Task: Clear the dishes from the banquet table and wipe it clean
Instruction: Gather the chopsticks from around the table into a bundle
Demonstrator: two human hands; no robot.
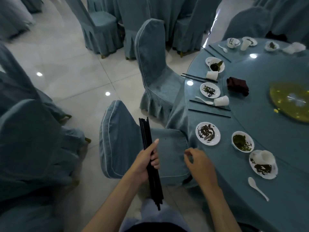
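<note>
My left hand [147, 160] grips a bundle of black chopsticks [145, 136], held upright over a chair seat. My right hand [199, 163] hovers beside the table's edge, fingers loosely curled and holding nothing. The round banquet table [250, 195] with its blue cloth carries several dirty white plates; the nearest ones are a plate [207, 133], a small bowl [242, 141] and a plate with a tipped cup [263, 164]. A white spoon [257, 188] lies near the front edge. More black chopsticks [209, 111] lie on the table further away.
Blue-covered chairs stand around, one [123, 144] right under my hands and another [155, 67] behind it. A folded dark red cloth [237, 84] rests beside the yellow turntable centre [291, 102]. White tipped cups [221, 100] lie among the plates. The tile floor [66, 64] stretches left.
</note>
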